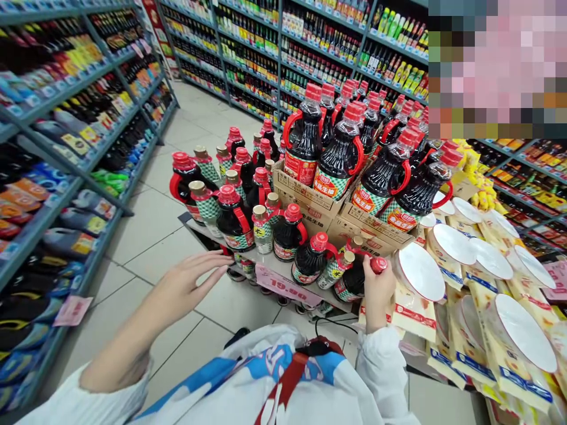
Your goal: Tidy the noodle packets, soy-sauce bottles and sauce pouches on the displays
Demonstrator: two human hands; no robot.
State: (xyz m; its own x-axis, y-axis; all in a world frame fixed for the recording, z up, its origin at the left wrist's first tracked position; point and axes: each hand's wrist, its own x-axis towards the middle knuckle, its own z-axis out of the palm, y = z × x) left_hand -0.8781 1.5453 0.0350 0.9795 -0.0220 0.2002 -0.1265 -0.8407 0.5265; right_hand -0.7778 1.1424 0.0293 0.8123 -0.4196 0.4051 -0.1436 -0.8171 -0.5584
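Beyond the grip (380, 289), packed shelving (280, 53) spans the back; pale floor tiles (150, 221) stretch off left, a blue-grey rack (82, 176) flanking them!

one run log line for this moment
right hand: on red-capped bottle | left hand: open, holding nothing | pink price sign: between hands

So the bare right hand (380, 295) at 4 o'clock hides part of a dark, red-capped bottle (351, 282). A blocky pinkish pixel patch (498, 68) wipes out whatever's at 2. The pink paper price card (556, 278) at 3 gets chopped by the edge. Labels on the blue-grey shelf (280, 47) at 12? Way too tiny.
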